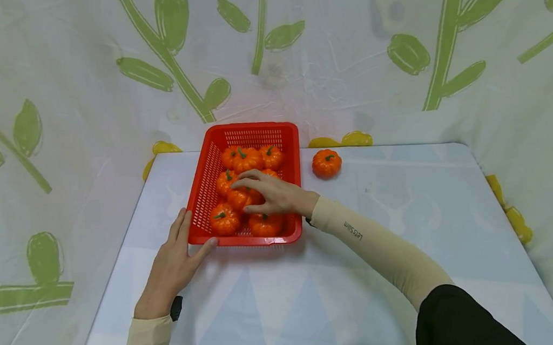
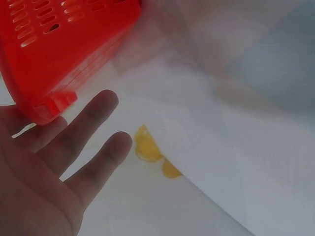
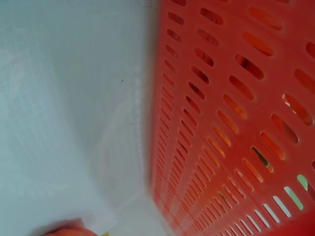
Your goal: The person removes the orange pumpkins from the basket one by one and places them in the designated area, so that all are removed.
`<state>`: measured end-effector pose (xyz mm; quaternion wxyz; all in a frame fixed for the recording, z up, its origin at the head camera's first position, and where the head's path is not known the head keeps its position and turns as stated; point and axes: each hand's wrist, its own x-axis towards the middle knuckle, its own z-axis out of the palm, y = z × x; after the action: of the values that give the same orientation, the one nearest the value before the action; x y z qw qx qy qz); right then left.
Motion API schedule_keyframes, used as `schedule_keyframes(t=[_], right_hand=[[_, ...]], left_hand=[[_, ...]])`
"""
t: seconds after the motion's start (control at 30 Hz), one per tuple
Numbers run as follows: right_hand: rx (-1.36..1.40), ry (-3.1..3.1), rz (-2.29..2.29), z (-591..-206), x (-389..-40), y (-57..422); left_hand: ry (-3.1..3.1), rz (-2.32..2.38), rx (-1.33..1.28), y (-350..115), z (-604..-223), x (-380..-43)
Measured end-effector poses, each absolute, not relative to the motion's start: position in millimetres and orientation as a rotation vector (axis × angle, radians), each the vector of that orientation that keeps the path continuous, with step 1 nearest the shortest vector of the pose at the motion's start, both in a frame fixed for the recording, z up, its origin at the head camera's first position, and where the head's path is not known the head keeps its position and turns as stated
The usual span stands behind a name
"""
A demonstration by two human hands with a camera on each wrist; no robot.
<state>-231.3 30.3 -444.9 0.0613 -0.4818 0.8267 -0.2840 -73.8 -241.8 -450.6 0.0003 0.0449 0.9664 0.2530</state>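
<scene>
An open red plastic basket (image 1: pixel 250 240) with slotted walls stands on the table, with several small orange pumpkins (image 1: pixel 225 220) with green stems inside. My right hand (image 1: pixel 275 194) reaches over its right wall. Thumb and fingers hold a small pumpkin (image 1: pixel 240 198) among the others, partly covering it. At the near left corner my left hand (image 1: pixel 174 264) touches the basket, thumb by the front rim and the other fingers along the left side. Those fingers (image 2: pixel 93 167) look straight and spread in the left wrist view. The right wrist view shows only the basket's slotted outer wall (image 3: pixel 216 113).
Another orange pumpkin (image 1: pixel 327 163) sits on the table right of the basket, near the back edge. A pale cloth with light blue triangles covers the table (image 1: pixel 383 229). A white curtain (image 1: pixel 336 70) printed with green leaves and yellow flowers hangs behind and at the sides.
</scene>
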Motion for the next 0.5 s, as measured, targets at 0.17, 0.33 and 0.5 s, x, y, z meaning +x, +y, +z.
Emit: schedule_keyframes(t=[0.17, 0.33, 0.5], right_hand=[[-1.439, 2.527, -0.889, -444.1, -230.6, 32.7], [-1.433, 2.553, -0.909, -444.7, -230.6, 34.5], [-1.485, 2.588, -0.927, -445.6, -229.8, 34.7]], left_hand=[[3.032, 0.804, 0.146, -241.8, -450.4, -74.2], [3.026, 0.810, 0.149, -241.6, -449.1, -75.7], [3.032, 0.808, 0.140, -242.4, -448.8, -74.9]])
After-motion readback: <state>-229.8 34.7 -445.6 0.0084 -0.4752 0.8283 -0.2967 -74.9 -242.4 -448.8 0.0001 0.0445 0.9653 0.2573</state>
